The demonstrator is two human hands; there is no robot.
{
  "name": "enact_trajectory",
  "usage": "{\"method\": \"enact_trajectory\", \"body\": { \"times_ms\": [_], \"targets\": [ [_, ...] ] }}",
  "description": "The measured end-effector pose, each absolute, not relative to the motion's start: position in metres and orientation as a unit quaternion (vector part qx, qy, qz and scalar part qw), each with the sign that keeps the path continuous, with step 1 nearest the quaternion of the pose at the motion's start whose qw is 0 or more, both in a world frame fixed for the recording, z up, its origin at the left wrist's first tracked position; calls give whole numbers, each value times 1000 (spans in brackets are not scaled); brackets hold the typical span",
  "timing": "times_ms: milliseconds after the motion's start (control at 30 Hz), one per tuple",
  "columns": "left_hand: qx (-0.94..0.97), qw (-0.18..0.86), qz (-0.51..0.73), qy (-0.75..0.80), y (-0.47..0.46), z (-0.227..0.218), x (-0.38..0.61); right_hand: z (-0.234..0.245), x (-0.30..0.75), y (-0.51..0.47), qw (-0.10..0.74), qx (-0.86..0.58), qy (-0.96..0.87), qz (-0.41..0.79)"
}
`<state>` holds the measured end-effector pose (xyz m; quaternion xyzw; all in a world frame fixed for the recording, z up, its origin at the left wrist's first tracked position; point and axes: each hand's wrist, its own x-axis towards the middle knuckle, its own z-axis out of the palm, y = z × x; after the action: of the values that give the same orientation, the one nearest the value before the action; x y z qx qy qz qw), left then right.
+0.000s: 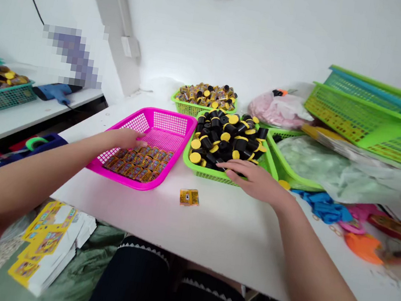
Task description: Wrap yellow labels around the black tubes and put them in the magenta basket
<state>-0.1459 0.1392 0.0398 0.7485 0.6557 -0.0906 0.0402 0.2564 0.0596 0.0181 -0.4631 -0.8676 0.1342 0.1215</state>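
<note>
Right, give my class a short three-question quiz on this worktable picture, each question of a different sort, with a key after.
1. True or false: the left hand is over the pink basket.
2. What lies loose on the table in front of the baskets? A) a scissors B) a small yellow label C) a cup
3. Fill in: the right hand rests at the near edge of the green basket, which holds black pieces with ____ caps.

Key: 1 true; 2 B; 3 yellow.
</note>
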Motion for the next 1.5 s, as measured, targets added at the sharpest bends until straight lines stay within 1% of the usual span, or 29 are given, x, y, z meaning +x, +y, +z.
{"method": "enact_trajectory", "body": {
  "times_ms": [100,133,167,200,233,267,400,467,533,600,667,767,833,933,1033,1133,1233,1300,1400,1500],
  "targets": [
    [788,-44,-11,614,90,50,-109,14,253,59,100,-472,-871,93],
    [829,-81,48,551,69,48,-93,12,251,58,102,-479,-869,74],
    [875,-82,78,471,47,43,-77,10,248,57,111,-483,-867,57],
    [922,-54,64,379,27,35,-61,8,246,56,130,-484,-864,43],
    [947,-33,43,317,9,24,-46,6,243,54,156,-486,-859,36],
    [952,-39,36,301,-4,11,-33,4,241,53,188,-491,-850,34],
    [940,-104,-31,324,-20,-34,-5,-2,240,48,328,-539,-775,32],
    [936,-132,-49,322,-19,-45,-4,-3,242,46,357,-543,-760,21],
    [941,-143,-39,305,-21,-48,-7,-4,243,43,355,-536,-766,16],
    [949,-105,-14,296,-24,-46,-12,-6,243,42,351,-531,-771,13],
    [947,-17,16,322,-24,-43,-16,-10,244,42,368,-524,-768,10],
    [905,149,65,394,-19,-37,-19,-19,245,45,437,-518,-735,19],
    [877,225,106,410,-14,-31,-17,-24,247,47,484,-527,-698,32],
    [859,259,188,399,-8,-13,-7,-22,249,47,522,-533,-665,31],
    [843,298,283,346,0,8,12,-15,250,44,557,-489,-671,33],
    [803,389,331,306,18,11,31,-7,253,41,589,-447,-664,106],
    [745,466,339,334,35,-7,40,-3,257,37,586,-437,-630,260],
    [725,494,337,343,41,-22,38,-2,259,34,578,-414,-607,354],
    [752,479,329,310,42,-35,30,1,259,31,572,-364,-578,454],
    [797,411,328,297,41,-33,23,3,254,29,546,-355,-556,516]
  ]
}}
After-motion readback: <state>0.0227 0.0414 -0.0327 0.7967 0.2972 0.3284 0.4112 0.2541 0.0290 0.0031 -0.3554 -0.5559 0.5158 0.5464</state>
